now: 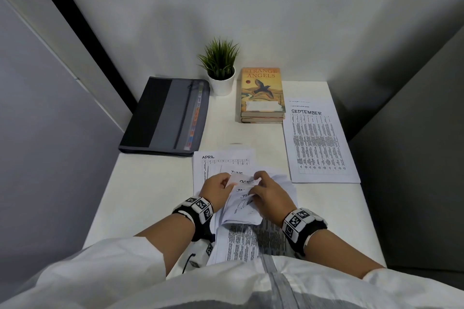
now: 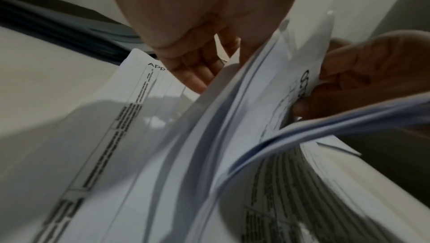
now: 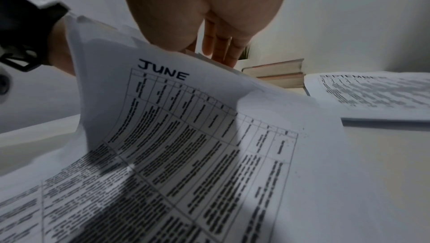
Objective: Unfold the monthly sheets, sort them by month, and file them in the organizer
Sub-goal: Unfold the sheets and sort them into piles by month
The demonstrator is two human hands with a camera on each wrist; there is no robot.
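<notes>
Holding: left hand (image 1: 219,187) gripping the left edge of a fanned bundle of sheets (image 1: 242,204) at the near middle of the bench (image 1: 155,183), fingers curled round the paper.
Pinching: right hand (image 1: 270,193) nipping the top corner of the same bundle, thumb on one face and fingers behind, as seen from the left wrist.
Fanning: headings partly showing one below another in the bundle, among them the June sheet (image 3: 209,118) curving up under the right palm.
Lying underneath: April sheet (image 1: 221,158) lying flat on the bench, its far edge sticking out beyond both hands.
Lying right: September pile (image 1: 319,143) lying flat at the right side of the bench, well apart from the bundle, with another heading peeking out at its far edge.
Resting far left: organizer (image 1: 165,115), dark grey, lying flat and closed, coloured tabs showing through its mesh front, near corner overhanging the bench edge.
Standing far: potted plant (image 1: 221,70) in a white pot between the organizer and two stacked books (image 1: 262,94).
Lying on books: folded white paper (image 1: 263,106) sitting on the top cover.
</notes>
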